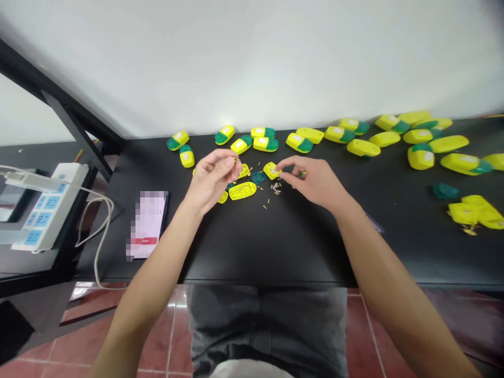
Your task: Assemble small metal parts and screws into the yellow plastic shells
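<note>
Head view: left hand (pixel 212 178) pinches a small brass-coloured part (pixel 235 160) between thumb and fingers, raised above the black table (pixel 271 247). Right hand (pixel 311 178) has thumb and index at the edge of a small yellow cover (pixel 270 171); whether they grip it, cannot tell. Between and below the hands: an opened yellow shell half (pixel 242 191), a dark green cover (pixel 258 178), scattered screws (pixel 268 201). Beyond, yellow-and-green casings (pixel 265 144) stand along the wall; at left, a phone (pixel 151 223). Step in hand, as judged: handling small parts over opened shells. Next move, in my judgement, calls for a firm fingertip pinch and careful alignment, without knocking the loose screws.
</note>
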Motion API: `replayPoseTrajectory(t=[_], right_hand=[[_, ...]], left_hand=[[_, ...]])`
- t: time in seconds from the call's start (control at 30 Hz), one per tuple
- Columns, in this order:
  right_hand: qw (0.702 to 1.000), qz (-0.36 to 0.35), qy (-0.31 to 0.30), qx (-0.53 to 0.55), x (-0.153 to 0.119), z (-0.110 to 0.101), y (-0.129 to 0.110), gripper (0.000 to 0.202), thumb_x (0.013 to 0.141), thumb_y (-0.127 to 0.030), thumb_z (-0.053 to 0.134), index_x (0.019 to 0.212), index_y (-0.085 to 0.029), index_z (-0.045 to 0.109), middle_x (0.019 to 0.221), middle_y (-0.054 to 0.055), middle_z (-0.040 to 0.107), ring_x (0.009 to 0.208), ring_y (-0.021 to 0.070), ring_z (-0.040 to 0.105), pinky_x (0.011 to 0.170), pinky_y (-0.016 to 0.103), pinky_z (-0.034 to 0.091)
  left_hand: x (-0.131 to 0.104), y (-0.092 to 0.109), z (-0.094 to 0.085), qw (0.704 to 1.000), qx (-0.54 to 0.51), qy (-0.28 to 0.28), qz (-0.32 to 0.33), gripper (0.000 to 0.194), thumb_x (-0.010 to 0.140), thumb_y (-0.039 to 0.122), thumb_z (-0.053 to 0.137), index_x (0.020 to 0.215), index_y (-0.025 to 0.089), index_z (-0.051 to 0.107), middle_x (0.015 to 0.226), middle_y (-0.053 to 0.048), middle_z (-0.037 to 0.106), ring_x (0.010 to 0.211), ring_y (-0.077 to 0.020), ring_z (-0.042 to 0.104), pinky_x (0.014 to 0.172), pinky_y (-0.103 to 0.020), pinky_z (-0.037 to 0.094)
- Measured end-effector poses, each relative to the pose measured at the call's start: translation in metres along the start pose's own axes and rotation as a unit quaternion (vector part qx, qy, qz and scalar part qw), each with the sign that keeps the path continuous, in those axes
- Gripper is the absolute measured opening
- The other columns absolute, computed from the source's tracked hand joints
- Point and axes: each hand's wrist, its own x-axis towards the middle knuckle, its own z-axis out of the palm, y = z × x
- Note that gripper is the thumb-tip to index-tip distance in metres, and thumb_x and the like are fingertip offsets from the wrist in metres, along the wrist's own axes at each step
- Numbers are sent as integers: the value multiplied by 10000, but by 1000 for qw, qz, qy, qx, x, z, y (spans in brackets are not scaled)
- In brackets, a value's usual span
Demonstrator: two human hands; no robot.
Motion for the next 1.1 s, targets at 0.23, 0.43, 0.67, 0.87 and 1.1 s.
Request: replayPoseTrajectory(t=[0.23, 0.43, 0.67, 0.87, 1.1], right_hand=[[999, -37, -36, -6, -3, 18, -6, 325, 980, -314, 557, 1248, -197, 698, 1030, 92, 786, 663, 189, 637, 710, 361, 522], [992, -62, -102, -47, -8, 23, -17, 467, 1045, -347, 467, 1471, -202, 592, 1163, 129, 777, 830, 260, 722, 833, 428, 555], [997, -36, -54, -33, -5, 23, -9, 384, 1046, -338, 474, 1332, -176, 673, 893, 90, 767, 760, 253, 703, 791, 413, 544], [997, -31, -36, -65, -5, 27, -3, 433, 1007, -328, 528, 1412, -190, 603, 955, 107, 752, 861, 303, 723, 817, 470, 560], [998, -26, 14, -53, -3, 29, 1, 509, 988, -299, 534, 1491, -226, 511, 1307, 151, 723, 829, 258, 723, 848, 482, 588]], left_hand=[[-2, 2, 2, 1000, -13, -17, 2, 339, 699, 390, 990, 823, 183, 753, 689, 26, 693, 582, -59, 593, 566, -185, 485], [-3, 2, 2, 1000, -13, -24, -4, 351, 685, 416, 995, 822, 190, 765, 677, 29, 684, 582, -60, 589, 572, -187, 493], [-4, 1, 1, 1000, -10, -22, -10, 332, 695, 407, 987, 823, 192, 768, 690, 23, 687, 593, -64, 586, 583, -196, 498], [-4, 1, 3, 999, -11, -32, -1, 340, 680, 425, 995, 811, 197, 779, 688, 26, 694, 580, -53, 571, 590, -188, 515], [-4, 0, 3, 999, -18, -36, -3, 328, 691, 417, 993, 819, 196, 788, 698, 19, 701, 600, -51, 599, 577, -168, 499]])
